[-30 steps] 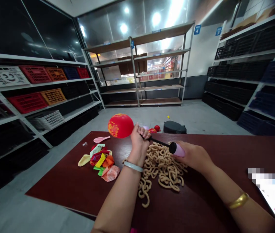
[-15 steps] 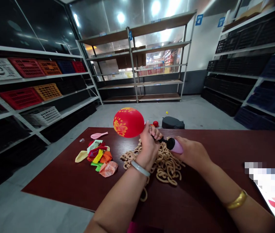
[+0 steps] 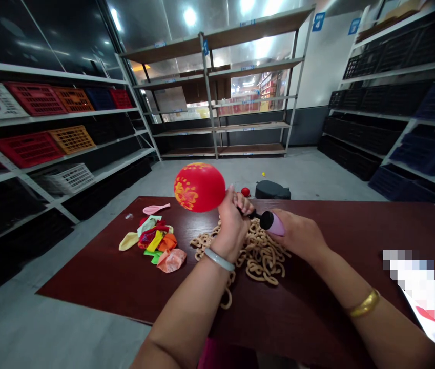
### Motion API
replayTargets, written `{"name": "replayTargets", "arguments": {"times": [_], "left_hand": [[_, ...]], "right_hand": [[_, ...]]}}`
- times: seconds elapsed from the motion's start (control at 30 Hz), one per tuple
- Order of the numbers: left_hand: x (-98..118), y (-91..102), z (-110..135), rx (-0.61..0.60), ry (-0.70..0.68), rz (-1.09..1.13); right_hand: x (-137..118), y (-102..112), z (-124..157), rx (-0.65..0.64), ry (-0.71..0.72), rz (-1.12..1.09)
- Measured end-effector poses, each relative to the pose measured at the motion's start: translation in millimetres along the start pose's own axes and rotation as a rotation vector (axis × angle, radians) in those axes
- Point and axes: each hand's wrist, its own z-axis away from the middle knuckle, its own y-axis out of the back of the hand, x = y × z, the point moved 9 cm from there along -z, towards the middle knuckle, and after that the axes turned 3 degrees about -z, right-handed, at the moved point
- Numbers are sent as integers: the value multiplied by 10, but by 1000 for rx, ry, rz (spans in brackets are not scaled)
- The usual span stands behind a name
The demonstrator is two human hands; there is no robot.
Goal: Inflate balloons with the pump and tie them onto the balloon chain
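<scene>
A partly inflated red balloon (image 3: 201,187) with yellow printing sticks out to the left of my left hand (image 3: 236,218). That hand is closed around the balloon's neck and the black nozzle end of a hand pump. My right hand (image 3: 297,233) is wrapped about the pump's purple body (image 3: 277,224), to the right of its black collar. Both hands are above a heap of beige ring-shaped and curled pieces (image 3: 265,259) on the dark red table (image 3: 98,279). Left of the heap lies a pile of limp balloons (image 3: 158,243) in several colours, with a pink one (image 3: 156,209) behind it.
A flat, pixelated object (image 3: 420,297) lies at the table's right side. Beyond the far edge are a dark grey item (image 3: 273,189) and a small red ball-like thing (image 3: 245,191). Shelves with crates (image 3: 36,98) line the left and right; a rack (image 3: 217,97) stands behind.
The red balloon looks slightly larger. Both hands keep their grip on the balloon neck and pump. The whole view has shifted a little.
</scene>
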Motion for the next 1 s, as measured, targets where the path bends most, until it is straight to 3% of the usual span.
{"name": "replayTargets", "arguments": {"times": [0.17, 0.27, 0.37, 0.7, 0.87, 1.0], "left_hand": [[570, 220, -205, 64, -105, 36], [685, 247, -234, 68, -132, 37], [566, 183, -193, 49, -126, 39], [-339, -123, 168, -12, -7, -14], [-376, -111, 186, 5, 11, -33], [-144, -66, 72, -23, 11, -13]], "right_hand": [[297, -48, -20, -19, 9, 17], [365, -26, -31, -15, 5, 26], [358, 31, -24, 1, -23, 46], [-25, 186, 14, 6, -42, 64], [-110, 153, 6, -21, -47, 42], [-82, 142, -10, -18, -38, 44]]}}
